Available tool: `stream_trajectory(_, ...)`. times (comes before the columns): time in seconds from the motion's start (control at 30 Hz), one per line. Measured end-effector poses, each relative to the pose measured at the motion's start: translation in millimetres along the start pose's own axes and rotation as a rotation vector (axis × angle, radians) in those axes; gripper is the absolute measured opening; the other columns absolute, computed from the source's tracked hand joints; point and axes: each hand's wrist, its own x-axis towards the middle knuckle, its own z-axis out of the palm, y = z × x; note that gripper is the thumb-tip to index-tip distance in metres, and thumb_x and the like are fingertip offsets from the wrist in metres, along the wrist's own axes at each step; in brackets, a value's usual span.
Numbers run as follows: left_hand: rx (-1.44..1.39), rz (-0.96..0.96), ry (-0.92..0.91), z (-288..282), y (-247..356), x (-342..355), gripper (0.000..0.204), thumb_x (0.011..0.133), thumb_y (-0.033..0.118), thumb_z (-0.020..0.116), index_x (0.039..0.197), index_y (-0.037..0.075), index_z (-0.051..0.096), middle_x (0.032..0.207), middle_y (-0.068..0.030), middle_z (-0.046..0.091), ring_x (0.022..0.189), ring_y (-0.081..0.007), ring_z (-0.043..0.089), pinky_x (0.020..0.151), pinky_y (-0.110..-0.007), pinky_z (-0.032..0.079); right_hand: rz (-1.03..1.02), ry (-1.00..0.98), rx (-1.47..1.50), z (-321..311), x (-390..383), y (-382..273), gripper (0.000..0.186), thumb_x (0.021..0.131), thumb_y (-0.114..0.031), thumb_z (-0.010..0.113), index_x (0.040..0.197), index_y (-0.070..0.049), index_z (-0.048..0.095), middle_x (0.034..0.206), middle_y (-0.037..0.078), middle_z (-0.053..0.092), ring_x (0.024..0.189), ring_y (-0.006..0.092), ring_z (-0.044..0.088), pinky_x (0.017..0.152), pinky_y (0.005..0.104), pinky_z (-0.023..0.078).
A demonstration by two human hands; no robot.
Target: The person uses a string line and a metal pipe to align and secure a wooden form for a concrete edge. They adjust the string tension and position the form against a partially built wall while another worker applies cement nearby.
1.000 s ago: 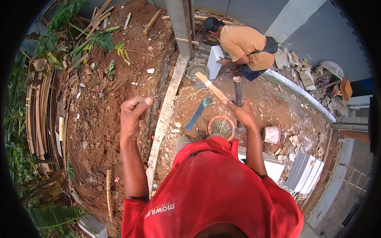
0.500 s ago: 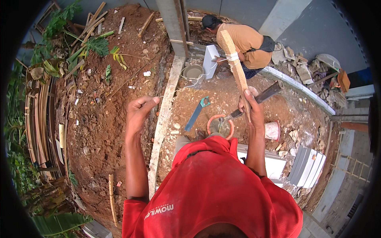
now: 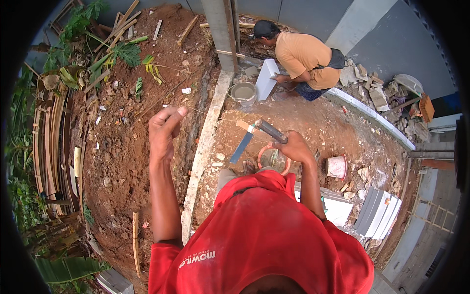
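My left hand (image 3: 166, 128) is raised over the dirt on the left, thumb pressed to fingers on a thin string (image 3: 198, 110). The string runs right toward a wooden stake (image 3: 244, 126) with white string wound round it. My right hand (image 3: 295, 147) is closed around the stake and a dark, bar-shaped tool (image 3: 270, 131) whose kind I cannot make out. Much of the stake is hidden behind the tool and hand. Below them lies a handsaw (image 3: 240, 148) with its handle mostly covered. An orange-rimmed bucket (image 3: 274, 159) stands near my feet.
A co-worker (image 3: 306, 56) in a tan shirt crouches ahead, holding a white block (image 3: 267, 79) beside a bucket of grey mix (image 3: 242, 91). A concrete strip (image 3: 208, 137) crosses the ground. White blocks (image 3: 377, 210) and a pinkish-white bucket (image 3: 337, 167) lie to the right.
My right hand has come down and inward, swinging the stake and dark tool to point left. My left hand has shifted slightly left, still pinching the string.
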Motion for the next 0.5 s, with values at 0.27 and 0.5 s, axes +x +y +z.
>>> stream_trajectory(0.27, -0.007, -0.100, -0.033, -0.3, -39.3, -22.7, 0.012, 0.088, 0.019, 0.082, 0.085, 0.008, 0.078, 0.062, 0.0079, 0.054, 0.052, -0.0025, 0.037, 0.050, -0.024, 0.025, -0.032, 0.333, 0.888, -21.4, -6.7, 2.0, 0.037, 0.093, -0.033, 0.077, 0.111, -0.003, 0.066, 0.066, 0.002, 0.062, 0.053, 0.0092, 0.055, 0.047, 0.0251, 0.037)
stream_trajectory(0.5, 0.066, -0.112, 0.017, 8.6, -52.6, -24.5, 0.017, 0.091, 0.021, 0.079, 0.080, 0.010, 0.072, 0.058, 0.0104, 0.044, 0.050, -0.0022, 0.030, 0.049, -0.026, 0.019, -0.240, 0.328, 1.074, -20.3, -19.3, -12.9, 0.035, 0.095, -0.029, 0.074, 0.114, -0.002, 0.063, 0.071, 0.003, 0.061, 0.057, 0.0106, 0.056, 0.051, 0.0242, 0.038)
